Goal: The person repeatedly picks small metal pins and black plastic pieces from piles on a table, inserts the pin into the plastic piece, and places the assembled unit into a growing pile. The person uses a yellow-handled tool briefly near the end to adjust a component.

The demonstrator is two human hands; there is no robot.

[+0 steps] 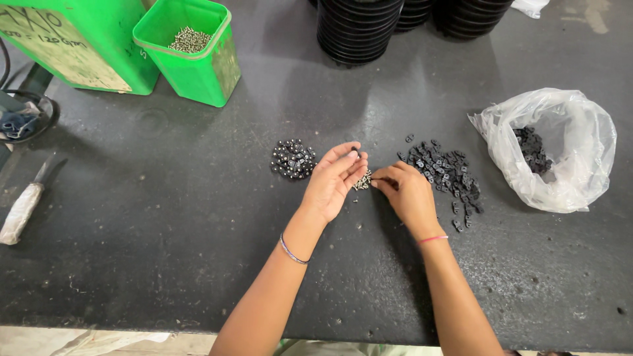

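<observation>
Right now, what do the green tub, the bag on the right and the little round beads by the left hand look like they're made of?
The green tub looks like moulded plastic, evenly coloured with a slight sheen. The bag is thin, clear plastic film, crinkled and see-through. The round beads are probably metal: dark with bright glints, though too small to be sure.

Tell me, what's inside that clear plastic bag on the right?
The clear plastic bag holds a clump of small black parts, like those in the loose black pile on the table. The crumpled plastic hides any lying deeper.

Assembly workshop: parts piles point(443, 171), screw bin point(191, 49), dark workbench point(165, 231)
</observation>
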